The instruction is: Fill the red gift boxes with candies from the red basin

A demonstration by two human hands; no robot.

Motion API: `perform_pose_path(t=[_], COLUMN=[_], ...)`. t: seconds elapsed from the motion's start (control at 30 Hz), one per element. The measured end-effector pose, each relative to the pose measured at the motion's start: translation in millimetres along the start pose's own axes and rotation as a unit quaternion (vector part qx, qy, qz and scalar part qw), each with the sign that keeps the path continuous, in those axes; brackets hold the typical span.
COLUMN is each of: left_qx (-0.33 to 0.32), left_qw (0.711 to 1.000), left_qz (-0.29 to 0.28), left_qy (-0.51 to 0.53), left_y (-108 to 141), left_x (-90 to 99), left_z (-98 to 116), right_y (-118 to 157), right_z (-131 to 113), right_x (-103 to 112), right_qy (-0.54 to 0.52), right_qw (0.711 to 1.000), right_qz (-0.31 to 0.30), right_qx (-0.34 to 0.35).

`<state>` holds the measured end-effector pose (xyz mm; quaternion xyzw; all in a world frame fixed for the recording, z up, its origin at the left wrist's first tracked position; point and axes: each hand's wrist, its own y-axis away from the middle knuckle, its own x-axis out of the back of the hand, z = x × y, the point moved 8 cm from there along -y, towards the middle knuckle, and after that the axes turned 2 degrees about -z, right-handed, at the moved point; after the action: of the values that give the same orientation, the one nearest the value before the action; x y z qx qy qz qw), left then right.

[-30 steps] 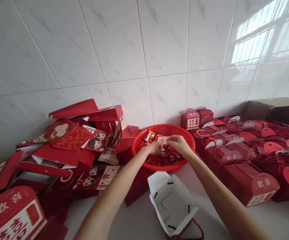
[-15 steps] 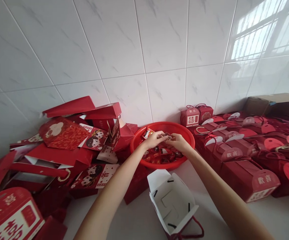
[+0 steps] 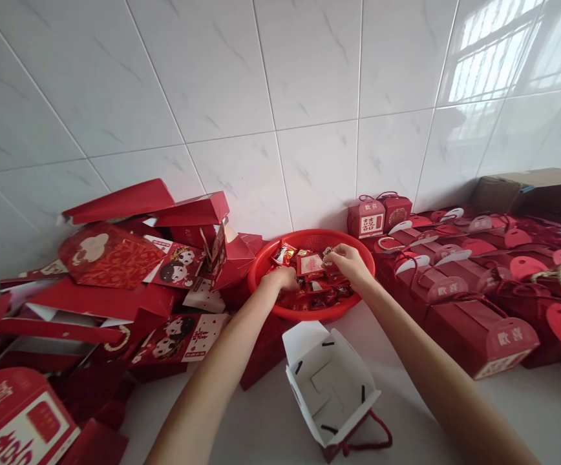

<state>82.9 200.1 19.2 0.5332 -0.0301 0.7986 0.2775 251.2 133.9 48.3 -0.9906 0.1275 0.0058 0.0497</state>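
Note:
A round red plastic basket (image 3: pixel 368 284) holds wrapped sweets (image 3: pixel 322 298), most in red wrappers. My left hand (image 3: pixel 284 279) is down in its left side, fingers curled among the sweets; whatever they grip is hidden. Over the right side, my right hand (image 3: pixel 351 261) pinches a small wrapped sweet (image 3: pixel 328 254) between thumb and fingers. Between the two hands lies a pinkish-red packet (image 3: pixel 309 264) on top of the sweets. In front of the basket, an open gift box (image 3: pixel 333 381) shows its white inside, with a dark red cord handle at its right.
Unfolded and loosely piled red gift boxes (image 3: pixel 110 258) cover the left. Rows of closed red gift boxes (image 3: pixel 474 329) fill the right, and two small red boxes (image 3: pixel 366 218) stand by the tiled wall (image 3: pixel 232 174). A cardboard box (image 3: pixel 542 194) sits at the far right.
My hands have moved apart: the left went down and left into the sweets, the right stays up with a sweet. The packet between them now shows.

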Motion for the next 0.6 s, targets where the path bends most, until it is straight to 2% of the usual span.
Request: perform_pose_path(t=[0.1,0.2,0.37,0.6], left_qx=[0.092,0.105,0.058,-0.062], left_qw=[0.990,0.980,0.976,0.976], left_qz=[-0.032,-0.065,-0.117,-0.186], left_qy=[-0.100,-0.156,-0.171,-0.093], left_y=[4,8,9,10], left_x=[0.0,-3.9,-18.4,-38.1], left_z=[-6,-2,11,32], right_y=[1,1,0,1], right_z=[3,6,7,6], right_x=[-2,-5,-6,-4], right_qy=[-0.027,-0.058,-0.076,-0.082], right_qw=[0.999,0.998,0.996,0.996], right_qz=[-0.008,-0.020,-0.025,-0.016], right_qx=[-0.018,-0.032,-0.033,-0.033])
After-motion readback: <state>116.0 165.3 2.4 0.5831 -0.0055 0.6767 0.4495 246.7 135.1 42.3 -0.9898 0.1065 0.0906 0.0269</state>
